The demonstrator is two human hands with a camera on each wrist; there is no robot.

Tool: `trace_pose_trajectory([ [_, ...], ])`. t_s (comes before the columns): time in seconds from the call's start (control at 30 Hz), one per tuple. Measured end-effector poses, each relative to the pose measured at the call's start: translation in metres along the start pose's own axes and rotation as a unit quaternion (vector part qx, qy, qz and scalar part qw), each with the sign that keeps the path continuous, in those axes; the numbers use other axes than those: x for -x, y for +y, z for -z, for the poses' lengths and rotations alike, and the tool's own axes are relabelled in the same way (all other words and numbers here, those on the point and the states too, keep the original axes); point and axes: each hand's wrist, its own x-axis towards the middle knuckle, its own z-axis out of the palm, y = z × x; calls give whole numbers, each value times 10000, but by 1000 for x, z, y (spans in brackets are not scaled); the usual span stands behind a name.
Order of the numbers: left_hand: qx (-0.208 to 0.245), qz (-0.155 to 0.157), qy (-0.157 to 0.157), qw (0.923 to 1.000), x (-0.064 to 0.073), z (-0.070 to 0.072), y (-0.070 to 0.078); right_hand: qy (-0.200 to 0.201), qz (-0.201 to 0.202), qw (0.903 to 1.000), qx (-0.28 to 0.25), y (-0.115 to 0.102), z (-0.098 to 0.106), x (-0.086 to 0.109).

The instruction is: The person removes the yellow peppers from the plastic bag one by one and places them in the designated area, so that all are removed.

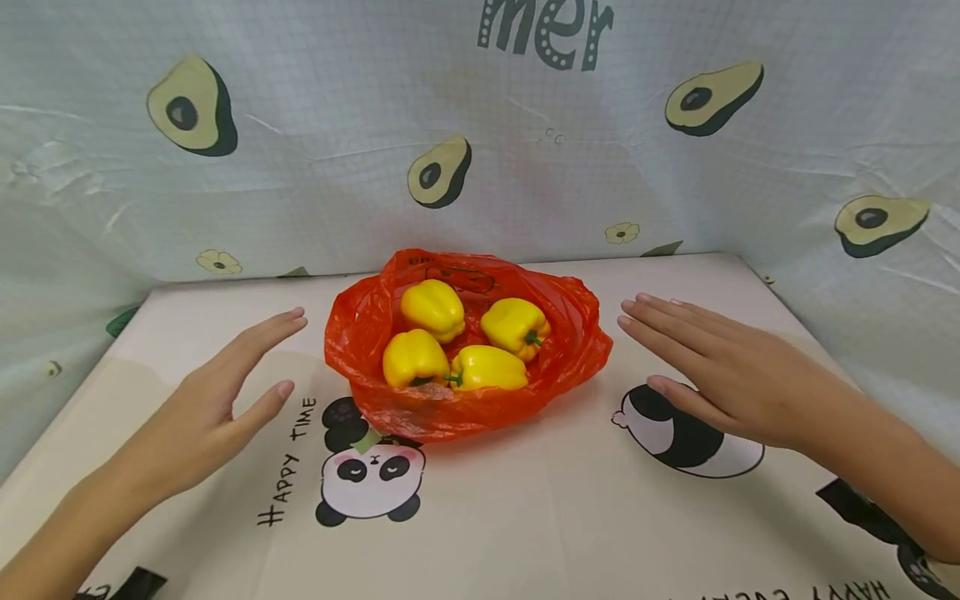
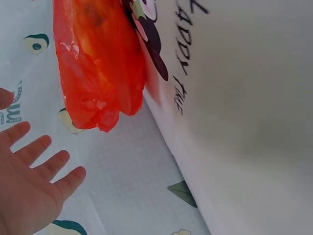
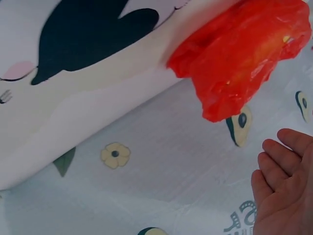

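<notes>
A red plastic bag [image 1: 442,417] stands with its mouth spread wide on the table. Inside it lie several yellow bell peppers [image 1: 489,368], some with green stems showing. To the left of the bag, my left hand [image 1: 213,408] is held up with straight fingers and the thumb apart, touching nothing. On the other side my right hand [image 1: 720,367] hovers with its fingers extended, also apart from the bag. Both wrist views show the bag's outer side [image 2: 100,63] beyond the fingers, and the right palm [image 3: 286,196] holds nothing.
The pale table cover [image 1: 525,517] carries printed pandas [image 1: 371,479] and lettering. Behind and at the sides hangs a light curtain [image 1: 315,100] with printed avocados. Dark strips [image 1: 138,583] lie near the front corners of the table.
</notes>
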Motion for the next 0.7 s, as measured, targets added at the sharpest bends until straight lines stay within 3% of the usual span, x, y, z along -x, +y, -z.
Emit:
trace_pose_trajectory([
  [0.13,389,-37,-61,9992,-14,0,1,-227,-211,9989,-346,-5,7,-12],
  [0.3,813,-3,-222,9964,-34,-3,0,-247,-39,9970,-731,-8,14,-29],
  [0.47,1419,227,-809,9863,-54,-5,-10,-143,167,9954,-930,-6,20,-48],
  [0.6,1863,164,-1321,9734,-66,-8,-21,-527,-30,9912,-1211,-7,25,-64],
  [0.7,1946,103,-1526,9689,-74,-14,-29,-898,-189,9847,-1482,-11,27,-76],
])
